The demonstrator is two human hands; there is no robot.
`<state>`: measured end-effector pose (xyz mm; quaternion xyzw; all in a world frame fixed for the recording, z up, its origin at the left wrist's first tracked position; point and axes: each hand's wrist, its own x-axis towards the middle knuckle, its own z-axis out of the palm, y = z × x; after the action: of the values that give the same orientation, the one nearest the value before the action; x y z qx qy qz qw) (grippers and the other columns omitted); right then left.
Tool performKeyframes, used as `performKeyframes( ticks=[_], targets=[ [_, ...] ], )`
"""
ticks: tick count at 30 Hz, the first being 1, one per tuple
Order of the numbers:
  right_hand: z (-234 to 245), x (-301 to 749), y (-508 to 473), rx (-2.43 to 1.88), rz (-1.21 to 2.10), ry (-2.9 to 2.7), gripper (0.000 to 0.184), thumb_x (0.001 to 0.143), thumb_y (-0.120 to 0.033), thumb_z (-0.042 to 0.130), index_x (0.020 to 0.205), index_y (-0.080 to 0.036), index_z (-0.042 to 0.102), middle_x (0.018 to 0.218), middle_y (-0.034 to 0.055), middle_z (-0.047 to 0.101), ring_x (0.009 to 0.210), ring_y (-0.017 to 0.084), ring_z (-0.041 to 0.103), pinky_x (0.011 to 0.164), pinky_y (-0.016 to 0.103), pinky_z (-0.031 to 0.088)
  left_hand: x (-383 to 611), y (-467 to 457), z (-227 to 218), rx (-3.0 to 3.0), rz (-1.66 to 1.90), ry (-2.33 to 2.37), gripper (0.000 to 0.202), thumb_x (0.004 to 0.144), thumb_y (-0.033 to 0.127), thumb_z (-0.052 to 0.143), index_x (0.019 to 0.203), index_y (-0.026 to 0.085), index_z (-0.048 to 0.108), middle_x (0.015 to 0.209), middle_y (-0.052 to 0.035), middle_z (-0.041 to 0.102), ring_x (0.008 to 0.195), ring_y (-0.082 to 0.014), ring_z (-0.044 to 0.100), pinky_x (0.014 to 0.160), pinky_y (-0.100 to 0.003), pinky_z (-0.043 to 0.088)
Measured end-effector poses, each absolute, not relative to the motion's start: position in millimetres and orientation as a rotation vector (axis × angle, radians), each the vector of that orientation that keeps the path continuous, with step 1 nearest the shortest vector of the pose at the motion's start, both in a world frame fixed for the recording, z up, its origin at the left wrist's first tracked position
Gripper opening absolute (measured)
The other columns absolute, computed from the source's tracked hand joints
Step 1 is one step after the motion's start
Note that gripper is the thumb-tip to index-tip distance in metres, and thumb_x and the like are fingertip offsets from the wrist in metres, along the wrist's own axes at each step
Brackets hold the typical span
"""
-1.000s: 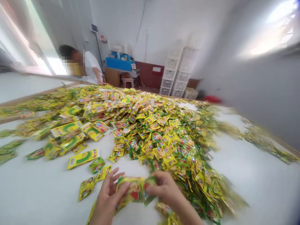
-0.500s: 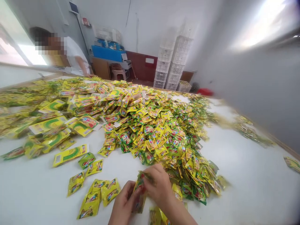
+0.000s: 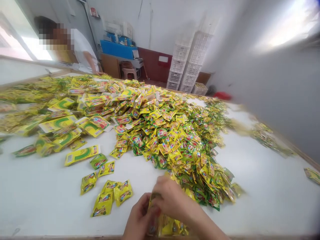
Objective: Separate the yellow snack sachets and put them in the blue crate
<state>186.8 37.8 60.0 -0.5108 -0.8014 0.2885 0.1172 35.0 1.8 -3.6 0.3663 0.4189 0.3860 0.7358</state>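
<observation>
Right now, you have a small pack [image 3: 153, 227] between your two hands, at the near edge of the white table [image 3: 50, 190], a bit right of the middle. Your left hand [image 3: 138, 213] has its thumb and fingers wrapped around it from the left side. Your right hand [image 3: 170, 196] curls over its top from the right, but the fingertips are hidden, so nobody can say if they pinch it. The pack is blurry too, and it is hard to see if it is a box or a bag.

It is probably very light. If it is a bag, it should feel soft, slippery and crinkly, so hold it by the flat edges and don't squeeze the middle. If it is a thin box, it could dent, so hold its two sides gently.

More yellow packets [image 3: 172, 226] lie under your right wrist. Just left of your left hand sit a few loose packets [image 3: 102, 204]. Past your hands, a big heap of packets [image 3: 175, 143] spreads out, with printed boxes [image 3: 62, 123] on the left.
</observation>
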Motion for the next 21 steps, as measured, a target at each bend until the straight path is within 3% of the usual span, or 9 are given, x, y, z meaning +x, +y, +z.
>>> performKeyframes(
  ticks=[2,5,9,11,13,15,18,21],
  targets=[
    [58.1,185.0,35.5,-1.55,0.831,-2.28,0.018,0.075,-0.015,0.068,0.062,-0.017,0.055,0.071,-0.0026,0.051,0.074,0.012,0.049,0.065,0.022,0.034,32.8,1.4,3.8,0.776,0.829,0.924,0.024,0.073,0.038,0.074,0.082,0.018,0.066,0.07,0.0001,0.064,0.068,-0.0172,0.057,0.072,-0.028,0.049],
    [57.8,181.9,34.2,-1.577,0.827,-2.248,0.022,0.078,-0.015,0.066,0.06,-0.017,0.052,0.069,-0.003,0.05,0.071,0.012,0.049,0.064,0.022,0.034,31.9,0.1,11.2,0.736,0.828,0.919,0.022,0.076,0.037,0.072,0.081,0.017,0.065,0.074,-0.0008,0.064,0.074,-0.0182,0.058,0.072,-0.028,0.048],
    [67.2,181.3,34.3,-1.602,0.797,-2.326,0.016,0.076,-0.014,0.066,0.064,-0.018,0.056,0.071,-0.001,0.055,0.076,0.015,0.051,0.067,0.024,0.036,31.5,0.2,9.3,0.741,0.822,0.937,0.025,0.071,0.034,0.077,0.086,0.018,0.067,0.076,-0.0019,0.065,0.075,-0.0187,0.058,0.069,-0.026,0.048],
    [75.5,184.5,33.8,-1.531,0.893,-2.378,0.007,0.076,-0.014,0.067,0.077,-0.018,0.062,0.08,0.0006,0.06,0.082,0.016,0.053,0.071,0.024,0.038,30.5,1.1,6.6,0.726,0.821,0.922,0.028,0.069,0.034,0.079,0.089,0.018,0.068,0.079,-0.0024,0.068,0.073,-0.0188,0.059,0.068,-0.027,0.048],
    [82.1,189.7,33.2,-1.475,1.002,-2.333,0.024,0.076,-0.012,0.067,0.098,-0.02,0.063,0.096,0.0028,0.063,0.091,0.017,0.055,0.077,0.024,0.04,29.5,1.5,6.0,0.684,0.825,0.894,0.027,0.07,0.035,0.078,0.091,0.019,0.069,0.081,-0.003,0.07,0.073,-0.0195,0.061,0.071,-0.029,0.049],
    [82.9,194.6,33.2,-1.547,1.035,-2.177,0.033,0.075,-0.01,0.069,0.105,-0.021,0.062,0.099,0.0022,0.064,0.09,0.016,0.057,0.076,0.024,0.04,29.0,0.9,7.4,0.644,0.822,0.866,0.026,0.073,0.034,0.076,0.092,0.018,0.069,0.084,-0.0038,0.071,0.078,-0.0207,0.063,0.076,-0.031,0.05],
    [70.1,197.1,33.4,-1.632,1.024,-1.956,0.017,0.071,-0.007,0.074,0.08,-0.02,0.067,0.077,-0.0026,0.064,0.075,0.013,0.058,0.068,0.022,0.039,29.4,-1.4,10.1,0.61,0.831,0.854,0.029,0.073,0.035,0.075,0.094,0.017,0.069,0.088,-0.0055,0.072,0.085,-0.0228,0.064,0.078,-0.033,0.051],
    [51.1,193.3,29.8,-1.554,0.961,-1.861,0.018,0.065,-0.005,0.08,0.065,-0.018,0.068,0.066,-0.0038,0.062,0.07,0.012,0.057,0.066,0.022,0.038,29.4,-3.2,9.9,0.599,0.851,0.889,0.03,0.071,0.036,0.077,0.093,0.017,0.068,0.09,-0.0053,0.072,0.088,-0.0232,0.064,0.081,-0.034,0.051]
  ],
)
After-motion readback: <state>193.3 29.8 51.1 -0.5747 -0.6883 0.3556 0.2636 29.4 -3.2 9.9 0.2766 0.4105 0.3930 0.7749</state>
